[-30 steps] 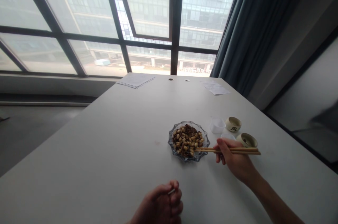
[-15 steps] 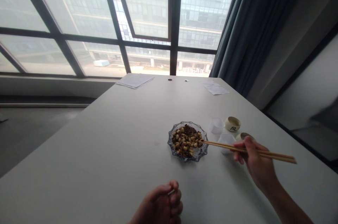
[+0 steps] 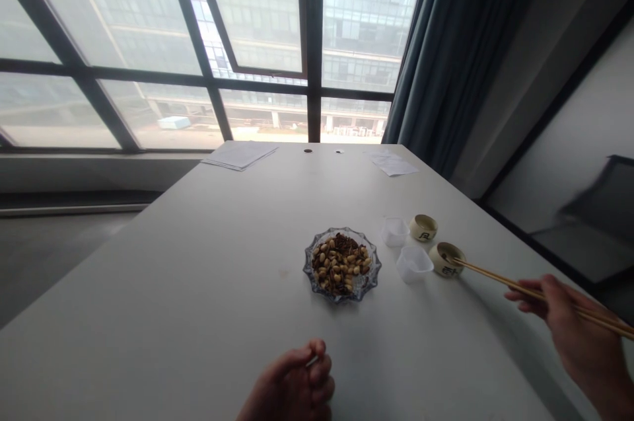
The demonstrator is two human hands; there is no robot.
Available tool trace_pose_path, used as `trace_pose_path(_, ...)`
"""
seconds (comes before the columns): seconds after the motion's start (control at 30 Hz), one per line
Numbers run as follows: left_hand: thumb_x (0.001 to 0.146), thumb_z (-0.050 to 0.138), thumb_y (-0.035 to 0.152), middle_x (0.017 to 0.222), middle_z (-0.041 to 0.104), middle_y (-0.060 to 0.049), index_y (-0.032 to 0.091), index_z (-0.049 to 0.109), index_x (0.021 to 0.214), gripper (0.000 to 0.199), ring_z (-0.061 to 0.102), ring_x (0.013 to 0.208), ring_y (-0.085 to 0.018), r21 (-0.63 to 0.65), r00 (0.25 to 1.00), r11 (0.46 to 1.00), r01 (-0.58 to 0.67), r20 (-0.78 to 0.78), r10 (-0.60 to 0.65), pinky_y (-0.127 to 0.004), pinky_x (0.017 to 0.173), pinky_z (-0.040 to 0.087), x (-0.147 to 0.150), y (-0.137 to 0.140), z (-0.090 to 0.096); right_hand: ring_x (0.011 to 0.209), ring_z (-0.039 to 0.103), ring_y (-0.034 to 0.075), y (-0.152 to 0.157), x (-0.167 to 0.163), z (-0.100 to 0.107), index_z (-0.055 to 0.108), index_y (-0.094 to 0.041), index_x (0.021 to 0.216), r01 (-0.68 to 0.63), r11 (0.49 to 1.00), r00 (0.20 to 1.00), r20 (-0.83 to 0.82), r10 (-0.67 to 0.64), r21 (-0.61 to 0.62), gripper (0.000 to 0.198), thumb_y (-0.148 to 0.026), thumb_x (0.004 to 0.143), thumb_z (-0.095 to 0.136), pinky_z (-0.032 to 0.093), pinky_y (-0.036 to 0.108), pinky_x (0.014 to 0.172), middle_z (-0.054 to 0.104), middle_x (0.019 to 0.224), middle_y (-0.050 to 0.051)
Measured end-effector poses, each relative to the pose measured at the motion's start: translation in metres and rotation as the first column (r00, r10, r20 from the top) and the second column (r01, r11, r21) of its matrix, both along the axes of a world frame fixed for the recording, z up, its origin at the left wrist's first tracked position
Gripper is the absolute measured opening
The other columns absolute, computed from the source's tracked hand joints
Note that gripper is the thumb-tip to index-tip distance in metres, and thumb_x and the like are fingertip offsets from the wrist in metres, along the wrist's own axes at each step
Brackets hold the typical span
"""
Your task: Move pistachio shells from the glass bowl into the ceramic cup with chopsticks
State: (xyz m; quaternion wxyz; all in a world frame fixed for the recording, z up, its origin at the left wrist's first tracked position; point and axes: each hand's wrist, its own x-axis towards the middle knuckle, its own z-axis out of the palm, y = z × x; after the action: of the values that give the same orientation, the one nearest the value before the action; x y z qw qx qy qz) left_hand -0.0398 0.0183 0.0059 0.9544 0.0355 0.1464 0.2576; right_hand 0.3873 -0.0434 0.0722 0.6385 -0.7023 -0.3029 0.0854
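Observation:
My right hand point(image 3: 577, 322) grips a pair of wooden chopsticks point(image 3: 500, 277), slanting down to the left. Their tips are inside the nearer cream cup point(image 3: 448, 270), which has a dark character on its side. A small dark piece shows at the tips; whether they pinch it I cannot tell. To the left stands a scalloped glass dish point(image 3: 372, 277), holding pale, pistachio-like nuts point(image 3: 341, 269) and small dark brown pieces point(image 3: 347, 244). My left hand point(image 3: 294, 381) rests near the front of the dish, apart from it, fingers curled and thumb against the index finger, nothing visible in it.
Two clear plastic cups point(image 3: 414, 265) stand between the dish and the cream cups. Behind the nearer cream cup is a second cream cup point(image 3: 423, 228). Papers point(image 3: 241, 155) lie on the white table's point(image 3: 222, 242) far left, another sheet point(image 3: 392, 163) at far right.
My right hand has carried the chopsticks right, from the edge of the glass dish to the nearer cream cup. My left hand keeps its curled pose. The view has turned slightly right.

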Motion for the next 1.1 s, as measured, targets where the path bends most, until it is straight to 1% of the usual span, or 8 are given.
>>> trace_pose_path(0.13,0.077,0.076,0.025,0.068,0.05,0.003,0.016,0.068,0.088,0.016,0.045,0.061,-0.011,-0.001,1.0,1.0,0.01,-0.008,-0.01,-0.024,0.058,0.028,-0.001,0.001,-0.001,0.063,0.075,0.025,0.002,0.002,-0.003,0.072,-0.017,0.082,-0.009,1.0,0.994,-0.111,0.008,-0.003,0.036,-0.053,0.082,0.073,0.063,0.033,0.058,0.075,0.072,0.01)
trace_pose_path(0.3,0.077,0.077,0.025,0.068,0.05,0.003,0.017,0.067,0.088,0.017,0.045,0.062,-0.011,-0.006,1.0,1.0,-0.003,-0.001,0.003,-0.024,0.058,0.028,0.0,0.001,-0.001,0.062,0.075,0.023,0.006,-0.016,0.015,0.072,-0.017,0.083,-0.024,0.998,0.998,-0.055,0.027,0.055,0.036,-0.054,0.086,0.07,0.062,0.029,0.058,0.075,0.071,0.01)
trace_pose_path(0.43,0.077,0.076,0.024,0.069,0.05,0.003,0.017,0.066,0.088,0.017,0.046,0.062,-0.011,-0.012,1.0,1.0,0.01,0.0,-0.01,-0.024,0.059,0.03,0.0,0.0,0.0,0.062,0.074,0.024,0.018,-0.057,0.041,0.074,-0.017,0.086,-0.199,0.979,0.98,0.034,0.198,0.033,0.039,-0.056,0.086,0.07,0.062,0.032,0.055,0.076,0.072,0.012)
trace_pose_path(0.5,0.078,0.075,0.024,0.069,0.05,0.003,0.017,0.066,0.089,0.016,0.046,0.062,-0.011,-0.018,1.0,1.0,-0.002,-0.005,0.002,-0.024,0.058,0.029,0.001,-0.001,0.001,0.059,0.073,0.024,0.03,-0.082,0.053,0.074,-0.017,0.085,-0.364,0.931,0.931,0.029,0.364,-0.023,0.04,-0.057,0.086,0.07,0.062,0.033,0.055,0.076,0.071,0.012)
trace_pose_path(0.63,0.078,0.076,0.025,0.069,0.048,0.004,0.017,0.066,0.089,0.017,0.045,0.061,-0.01,0.005,1.0,1.0,-0.018,-0.007,0.018,-0.024,0.058,0.028,0.001,-0.003,0.003,0.057,0.073,0.023,0.065,-0.126,0.072,0.073,-0.017,0.08,-0.596,0.771,0.793,-0.013,0.609,-0.224,0.045,-0.061,0.087,0.067,0.062,0.032,0.055,0.075,0.067,0.01)
trace_pose_path(0.77,0.078,0.075,0.026,0.068,0.048,0.004,0.018,0.065,0.088,0.016,0.044,0.061,-0.011,0.035,1.0,0.999,0.006,0.006,-0.006,-0.024,0.058,0.027,0.002,-0.002,-0.002,0.055,0.073,0.022,0.1,-0.156,0.079,0.069,-0.018,0.072,-0.615,0.666,0.74,-0.018,0.672,-0.422,0.042,-0.056,0.091,0.064,0.06,0.028,0.05,0.073,0.061,0.007)
trace_pose_path(0.87,0.08,0.073,0.026,0.068,0.048,0.003,0.018,0.065,0.089,0.014,0.043,0.06,-0.011,0.04,1.0,0.999,-0.008,0.011,0.008,-0.024,0.058,0.026,0.002,-0.001,-0.005,0.051,0.072,0.022,0.116,-0.169,0.078,0.063,-0.02,0.064,-0.639,0.616,0.715,-0.059,0.697,-0.46,0.039,-0.05,0.089,0.067,0.059,0.028,0.048,0.07,0.054,0.005)
trace_pose_path(1.1,0.08,0.072,0.027,0.069,0.048,0.003,0.018,0.064,0.09,0.015,0.043,0.06,-0.011,0.047,0.999,0.999,-0.026,0.021,0.025,-0.024,0.057,0.025,0.005,-0.005,-0.005,0.055,0.074,0.022,0.113,-0.151,0.069,0.069,-0.018,0.079,-0.614,0.659,0.728,0.013,0.686,-0.434,0.046,-0.062,0.089,0.062,0.059,0.028,0.05,0.075,0.065,0.007)
